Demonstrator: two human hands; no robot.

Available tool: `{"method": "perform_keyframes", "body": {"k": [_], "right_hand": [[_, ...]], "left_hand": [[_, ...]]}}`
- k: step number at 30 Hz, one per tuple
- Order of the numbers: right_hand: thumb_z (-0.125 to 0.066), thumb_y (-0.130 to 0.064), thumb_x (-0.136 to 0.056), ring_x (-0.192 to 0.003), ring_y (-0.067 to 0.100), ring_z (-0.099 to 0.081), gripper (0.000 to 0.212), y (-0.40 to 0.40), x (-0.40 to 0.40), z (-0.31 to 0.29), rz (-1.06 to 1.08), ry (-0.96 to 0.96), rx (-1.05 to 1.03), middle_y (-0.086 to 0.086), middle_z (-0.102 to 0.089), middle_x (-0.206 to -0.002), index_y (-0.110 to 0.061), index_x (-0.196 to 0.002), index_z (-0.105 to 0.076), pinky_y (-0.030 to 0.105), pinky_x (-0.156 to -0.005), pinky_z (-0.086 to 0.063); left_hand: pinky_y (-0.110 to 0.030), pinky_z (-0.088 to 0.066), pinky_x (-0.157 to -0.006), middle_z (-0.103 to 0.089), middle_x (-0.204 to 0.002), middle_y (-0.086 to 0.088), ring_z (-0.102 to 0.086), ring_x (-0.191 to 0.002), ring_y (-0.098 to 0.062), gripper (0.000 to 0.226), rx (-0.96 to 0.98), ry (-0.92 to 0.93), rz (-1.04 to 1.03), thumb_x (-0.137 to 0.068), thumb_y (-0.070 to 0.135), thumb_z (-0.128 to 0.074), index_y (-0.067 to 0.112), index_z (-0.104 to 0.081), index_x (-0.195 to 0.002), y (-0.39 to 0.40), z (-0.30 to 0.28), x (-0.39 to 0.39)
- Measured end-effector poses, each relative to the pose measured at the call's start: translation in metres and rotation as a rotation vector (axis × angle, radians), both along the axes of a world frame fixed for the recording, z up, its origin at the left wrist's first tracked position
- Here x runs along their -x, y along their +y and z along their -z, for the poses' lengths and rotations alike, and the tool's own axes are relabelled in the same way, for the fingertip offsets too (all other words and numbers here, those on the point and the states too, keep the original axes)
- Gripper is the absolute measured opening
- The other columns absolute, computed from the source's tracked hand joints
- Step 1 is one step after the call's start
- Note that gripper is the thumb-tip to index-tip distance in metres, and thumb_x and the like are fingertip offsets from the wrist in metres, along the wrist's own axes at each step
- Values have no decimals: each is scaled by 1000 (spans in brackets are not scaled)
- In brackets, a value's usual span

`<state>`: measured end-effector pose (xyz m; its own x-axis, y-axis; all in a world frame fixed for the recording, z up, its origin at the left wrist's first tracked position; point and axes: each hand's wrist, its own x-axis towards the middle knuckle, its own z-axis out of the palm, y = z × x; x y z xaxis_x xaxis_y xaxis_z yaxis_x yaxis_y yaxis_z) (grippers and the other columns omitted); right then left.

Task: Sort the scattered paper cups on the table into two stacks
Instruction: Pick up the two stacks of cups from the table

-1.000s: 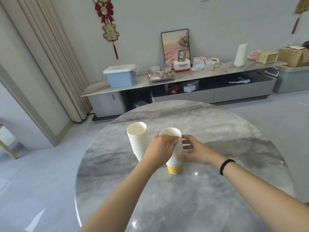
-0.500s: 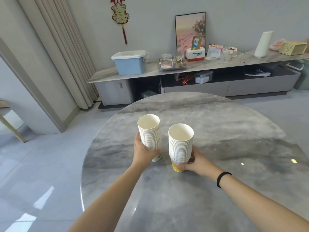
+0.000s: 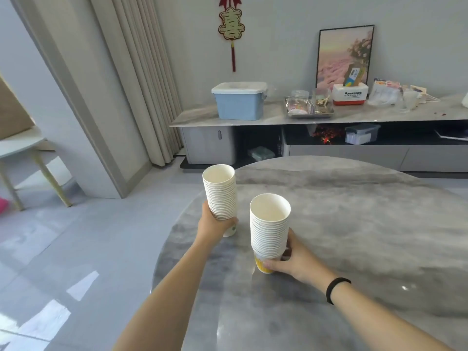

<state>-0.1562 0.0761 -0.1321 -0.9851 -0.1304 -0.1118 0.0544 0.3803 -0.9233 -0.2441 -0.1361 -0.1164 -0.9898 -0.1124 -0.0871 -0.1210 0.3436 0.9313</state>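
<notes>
- Left hand (image 3: 215, 225) grips the base of one nested cup stack (image 3: 220, 196); top cup empty.
- Right hand (image 3: 295, 259) grips the yellow-based stack (image 3: 269, 229) on the bench (image 3: 354, 224); top cup empty.

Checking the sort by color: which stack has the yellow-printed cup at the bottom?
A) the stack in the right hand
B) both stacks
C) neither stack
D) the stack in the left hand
A: the right hand grips the stack whose bottom cup shows yellow print.
</notes>
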Motion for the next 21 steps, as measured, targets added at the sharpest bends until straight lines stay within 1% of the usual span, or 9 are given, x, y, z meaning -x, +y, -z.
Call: {"method": "perform_keyframes", "body": {"k": [4, 7, 9, 10, 12, 15, 17, 19, 21], "right_hand": [[-85, -23, -61, -100, 3, -61, 66, -17, 24, 3, 3, 0, -20, -21, -59, -108, -45, -104, -39, 26, -86, -52], [-84, -18, -63, -98, 1, -60, 70, -31, 29, 2, 8, -1, -15, -19, -60, -107, -42, -108, -37, 20, -82, -52], [-85, -22, -62, -97, 2, -62, 69, -39, 29, 2, 24, 8, -28, -17, -61, -108, -44, -107, -37, 24, -84, -53], [-84, -25, -62, -96, 2, -63, 69, -45, 28, 1, 28, 11, -40, -19, -61, -107, -45, -107, -36, 27, -85, -53], [-84, -30, -61, -95, 5, -64, 71, -59, 26, 0, 39, 18, -65, -20, -60, -105, -41, -110, -34, 31, -86, -53], [-83, -33, -63, -92, 10, -63, 68, -83, 21, -2, 58, 34, -70, -11, -61, -109, -32, -111, -35, 26, -77, -52], [-82, -35, -65, -90, 10, -62, 66, -95, 19, -5, 70, 47, -74, -10, -59, -109, -30, -112, -35, 21, -69, -47], [-80, -37, -66, -93, 13, -62, 68, -102, 17, -6, 87, 47, -66, -12, -56, -106, -27, -116, -36, 26, -72, -47], [-80, -40, -65, -96, 15, -63, 70, -105, 18, -4, 82, 58, -85, -13, -56, -105, -26, -119, -37, 33, -79, -51]], "left_hand": [[-46, -55, -87, -64, -112, 2, -63, -104, -20, 81, -33, 30, 79, -51, 30, -82, 25, -43, -121, -15, 12, 36], [-40, -52, -90, -58, -116, 7, -58, -110, -16, 78, -40, 1, 154, -58, 20, -82, 25, -40, -123, -21, -3, 31], [-34, -46, -94, -47, -128, 7, -47, -119, -13, 91, -94, -62, 214, -69, 8, -78, 25, -24, -140, -28, -5, 24], [-34, -44, -98, -41, -138, 1, -41, -128, -16, 97, -126, -100, 211, -73, 5, -74, 27, -14, -146, -34, -2, 21], [-36, -42, -101, -32, -148, -8, -35, -137, -22, 91, -193, -161, 158, -81, 2, -60, 29, -7, -149, -43, 0, 12], [-36, -44, -92, -38, -146, -5, -50, -120, -21, 58, -297, -226, 94, -89, 6, -44, 23, -32, -143, -53, 6, -5], [-40, -44, -96, -46, -142, -3, -50, -122, -17, 44, -367, -257, 122, -93, 16, -39, 21, -44, -136, -53, 5, -19], [-49, -42, -104, -54, -135, -1, -49, -125, -19, 38, -423, -280, 143, -97, 31, -34, 24, -51, -130, -50, 1, -31], [-52, -43, -103, -59, -129, 0, -53, -122, -19, 36, -459, -290, 173, -98, 39, -29, 31, -58, -118, -47, -5, -38]]}}
